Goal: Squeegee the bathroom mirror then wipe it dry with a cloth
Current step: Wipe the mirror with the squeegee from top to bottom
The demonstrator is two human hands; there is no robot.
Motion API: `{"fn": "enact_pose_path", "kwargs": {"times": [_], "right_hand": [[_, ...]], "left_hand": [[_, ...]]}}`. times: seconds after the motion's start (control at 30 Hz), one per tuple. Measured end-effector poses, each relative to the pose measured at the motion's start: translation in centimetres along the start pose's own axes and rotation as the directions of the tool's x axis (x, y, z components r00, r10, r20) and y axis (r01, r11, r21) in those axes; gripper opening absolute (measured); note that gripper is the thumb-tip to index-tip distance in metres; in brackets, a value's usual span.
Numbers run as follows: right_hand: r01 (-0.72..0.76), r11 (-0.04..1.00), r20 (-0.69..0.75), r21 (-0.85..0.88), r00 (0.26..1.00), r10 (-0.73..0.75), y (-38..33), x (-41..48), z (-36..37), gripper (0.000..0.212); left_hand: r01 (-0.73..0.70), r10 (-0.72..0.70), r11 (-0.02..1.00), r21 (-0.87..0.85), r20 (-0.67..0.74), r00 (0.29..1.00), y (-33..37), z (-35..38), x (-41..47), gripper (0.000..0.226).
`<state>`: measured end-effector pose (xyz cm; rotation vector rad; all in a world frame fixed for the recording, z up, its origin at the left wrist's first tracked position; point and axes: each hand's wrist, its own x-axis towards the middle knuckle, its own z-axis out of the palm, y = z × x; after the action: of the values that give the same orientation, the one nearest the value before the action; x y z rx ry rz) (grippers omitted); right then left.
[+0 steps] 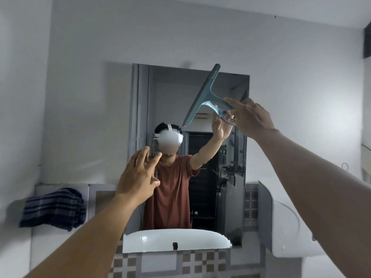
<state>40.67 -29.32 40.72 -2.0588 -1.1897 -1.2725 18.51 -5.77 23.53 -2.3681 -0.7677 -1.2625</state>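
Note:
A rectangular mirror [172, 91] hangs on the white wall straight ahead. My right hand [251, 117] is raised to its upper right part and grips the handle of a teal squeegee [202, 97]. The blade runs diagonally, its top end just above the mirror's top edge. My left hand [138, 177] hovers with spread fingers at the mirror's left edge, about mid-height, holding nothing. A dark striped cloth [54, 209] lies folded on a ledge at the left. The mirror reflects a person in a red shirt with an arm raised.
A white washbasin [285, 227] juts out at the lower right, and its reflection fills the mirror's bottom. Checkered tiles [192, 261] cover the wall below the mirror. A small hook [344, 166] sits on the right wall.

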Motion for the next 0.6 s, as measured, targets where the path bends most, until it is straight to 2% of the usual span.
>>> {"fn": "enact_pose_path", "kwargs": {"times": [0.13, 0.6], "right_hand": [[-0.051, 0.999, 0.006, 0.001, 0.999, 0.051, 1.0, -0.5, 0.3, 0.057], [-0.169, 0.984, -0.014, 0.058, 0.985, 0.170, 0.2, -2.7, 0.7, 0.050]], "left_hand": [[0.003, -0.003, 1.000, -0.003, 0.010, 1.000, 0.1, 0.0, 0.0, 0.095], [-0.004, 0.005, 1.000, -0.019, 0.010, 1.000, -0.1, 0.2, 0.1, 0.097]]}}
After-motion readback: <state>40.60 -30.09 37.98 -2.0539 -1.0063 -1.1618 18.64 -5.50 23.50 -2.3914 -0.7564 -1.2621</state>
